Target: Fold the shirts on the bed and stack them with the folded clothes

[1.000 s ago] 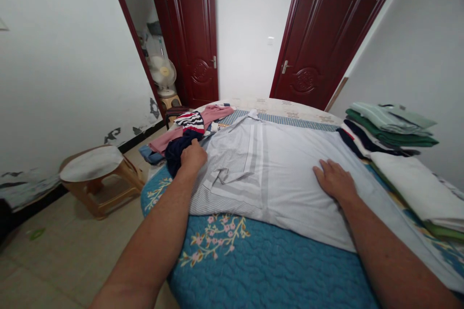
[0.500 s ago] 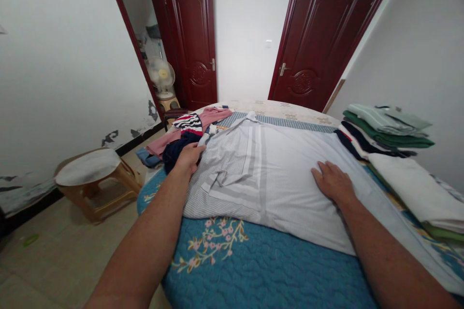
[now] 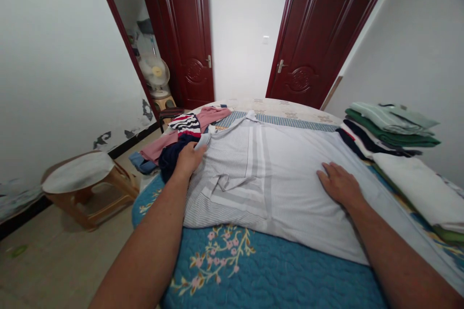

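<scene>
A light grey and white striped polo shirt (image 3: 290, 164) lies spread out, with wide grey bands across it and a sleeve folded over onto its front. At its left end, my left hand (image 3: 190, 158) is closed on the shirt by the collar, fingers partly hidden behind the cloth edge. My right hand (image 3: 340, 184) rests palm down on the plain part of the shirt, fingers apart. Beneath the shirt is a blue quilted cover (image 3: 290, 270) with embroidered pink blossoms.
Left of the shirt lies a loose heap of pink, navy and striped clothes (image 3: 184, 128). Folded clothes (image 3: 395, 125) are stacked at the right, near a folded white cloth (image 3: 416, 186). A stool (image 3: 79, 171) stands on the floor at the left.
My right hand has shifted slightly to the right on the shirt. The collar edge by my left hand shows more plainly. The view has tipped down a little.
</scene>
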### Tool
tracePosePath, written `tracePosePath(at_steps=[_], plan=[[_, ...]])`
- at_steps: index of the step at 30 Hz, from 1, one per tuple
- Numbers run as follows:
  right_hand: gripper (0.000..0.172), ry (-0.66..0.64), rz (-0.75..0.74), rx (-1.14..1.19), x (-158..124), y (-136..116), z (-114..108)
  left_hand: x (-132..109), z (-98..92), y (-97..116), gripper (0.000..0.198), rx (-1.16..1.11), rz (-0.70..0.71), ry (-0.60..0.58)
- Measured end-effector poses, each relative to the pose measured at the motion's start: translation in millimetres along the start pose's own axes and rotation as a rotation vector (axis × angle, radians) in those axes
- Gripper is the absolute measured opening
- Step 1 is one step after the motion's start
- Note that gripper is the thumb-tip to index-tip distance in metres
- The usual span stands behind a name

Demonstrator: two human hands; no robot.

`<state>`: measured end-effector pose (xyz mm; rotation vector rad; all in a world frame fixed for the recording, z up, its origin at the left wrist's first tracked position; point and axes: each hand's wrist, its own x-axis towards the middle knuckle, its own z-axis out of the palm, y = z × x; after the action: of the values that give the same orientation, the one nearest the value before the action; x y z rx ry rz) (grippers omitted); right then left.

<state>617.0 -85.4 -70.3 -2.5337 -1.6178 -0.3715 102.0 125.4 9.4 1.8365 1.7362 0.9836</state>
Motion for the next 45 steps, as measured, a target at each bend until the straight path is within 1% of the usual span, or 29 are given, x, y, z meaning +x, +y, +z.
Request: tracePosePath(at_steps=[2,4,5,6,7,9,11,12,14,16,18,19,20,21,23,24,25,26,29,31,34,37,41,43,45], plan=[[0.066,0.000,-0.006,-0.002,0,1,1,5,-3.1,0,0.039,-0.175,-0.115,-0.087],[0.065,0.007,-0.007,0.005,0,1,2,9,-5.8,-2,0.033,-0.293,-0.207,-0.205],[0.064,0.012,-0.007,0.007,0,2,2,11,-6.5,-4,0.028,-0.301,-0.228,-0.255],[0.064,0.015,-0.007,0.009,0,2,3,13,-6.7,-6,0.023,-0.268,-0.218,-0.282],[0.065,0.018,-0.007,0.009,-1,3,4,14,-6.6,-8,0.020,-0.197,-0.179,-0.279],[0.066,0.019,-0.010,0.006,-1,3,4,15,-5.8,-11,0.019,0.013,-0.037,-0.185],[0.066,0.018,-0.009,0.007,0,3,3,12,-5.6,-11,0.025,0.212,0.103,-0.073],[0.066,0.016,-0.012,0.009,0,3,3,10,-6.0,-10,0.029,0.292,0.142,-0.038],[0.065,0.011,-0.015,0.012,0,2,1,3,-7.8,-4,0.038,0.405,0.175,0.011],[0.064,0.013,-0.010,0.006,0,1,0,-5,-9.2,5,0.047,0.458,0.221,0.092],[0.063,0.018,-0.002,-0.001,0,0,0,-12,-6.7,15,0.047,0.420,0.347,0.184],[0.063,0.021,0.000,-0.003,0,-1,0,-16,-3.1,19,0.044,0.374,0.429,0.189],[0.063,0.023,-0.002,-0.004,0,-1,0,-19,2.3,23,0.042,0.324,0.511,0.148],[0.063,0.022,-0.005,-0.003,0,-1,0,-21,9.3,25,0.042,0.284,0.585,0.061],[0.063,0.017,-0.005,0.000,0,-1,-1,-27,25.7,27,0.043,0.277,0.677,-0.174],[0.063,0.011,-0.003,0.001,0,-1,-1,-30,33.7,26,0.044,0.311,0.685,-0.276],[0.063,0.005,0.001,0.002,0,-1,-2,-33,40.7,25,0.047,0.355,0.670,-0.349],[0.063,0.000,0.006,0.002,0,-1,-2,-36,46.1,23,0.052,0.399,0.641,-0.391],[0.062,-0.008,0.016,0.002,1,-2,-3,-43,52.7,20,0.070,0.475,0.555,-0.420],[0.062,-0.015,0.009,0.003,1,-2,-4,-47,51.9,19,0.075,0.485,0.546,-0.425],[0.064,-0.020,-0.006,-0.002,1,-2,-4,-52,49.1,19,0.073,0.491,0.573,-0.412],[0.063,-0.015,-0.005,-0.004,2,-2,-4,-55,46.6,23,0.068,0.500,0.635,-0.393],[0.063,-0.023,0.018,0.005,0,-7,-6,-53,48.2,34,0.053,0.494,0.730,-0.476],[0.063,-0.035,0.030,0.013,-1,-11,-8,-49,54.3,38,0.054,0.526,0.722,-0.489],[0.063,-0.059,0.048,0.027,-2,-14,-12,-46,63.0,39,0.061,0.578,0.655,-0.459]])
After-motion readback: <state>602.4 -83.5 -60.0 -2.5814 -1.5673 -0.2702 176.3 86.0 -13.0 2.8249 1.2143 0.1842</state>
